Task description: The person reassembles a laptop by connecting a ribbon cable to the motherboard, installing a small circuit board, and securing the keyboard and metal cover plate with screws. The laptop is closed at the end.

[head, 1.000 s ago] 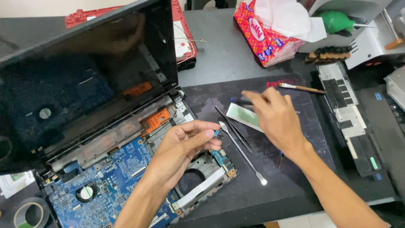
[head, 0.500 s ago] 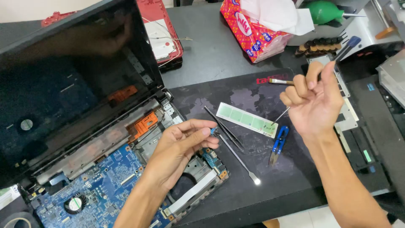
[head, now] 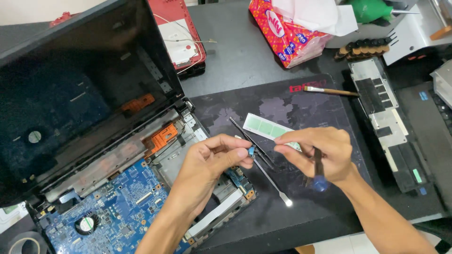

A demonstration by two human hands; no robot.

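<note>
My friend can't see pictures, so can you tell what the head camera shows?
Two bare hands meet over a dark mat: the left hand pinches a tiny blue part, and the right hand holds a blue-handled tool. Beside them lies an opened laptop showing its blue circuit board.

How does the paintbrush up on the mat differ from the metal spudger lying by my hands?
The paintbrush has a brown wooden handle and a pale bristle tip; the metal spudger is bare silver metal with a flat rounded end. The paintbrush lies almost level at the mat's far edge, away from both hands; the metal spudger lies diagonally just below the fingertips. Both are slim and rest on the mat.
</note>
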